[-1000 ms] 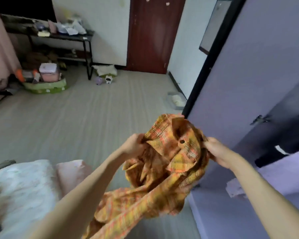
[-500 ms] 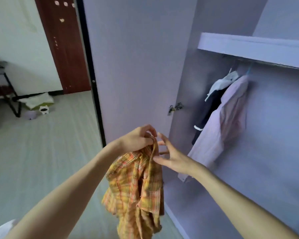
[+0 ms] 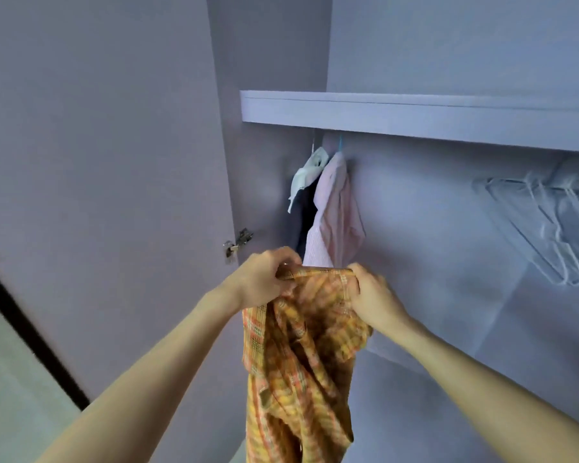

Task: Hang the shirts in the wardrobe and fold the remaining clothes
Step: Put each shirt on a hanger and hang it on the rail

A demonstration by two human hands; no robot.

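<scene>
I am now facing the open wardrobe [image 3: 448, 228]; a second ago I looked out over the bedroom floor. Both hands hold the orange plaid shirt [image 3: 298, 362] up in front of the wardrobe, below its shelf [image 3: 415, 118]. My left hand [image 3: 264, 279] and right hand [image 3: 371, 295] each grip the shirt's top edge, fingers curled round the cloth. A pink shirt [image 3: 338, 212] already hangs under the shelf; bare white hangers [image 3: 549, 222] wait farther right. Next, I judge, comes a hanger.
</scene>
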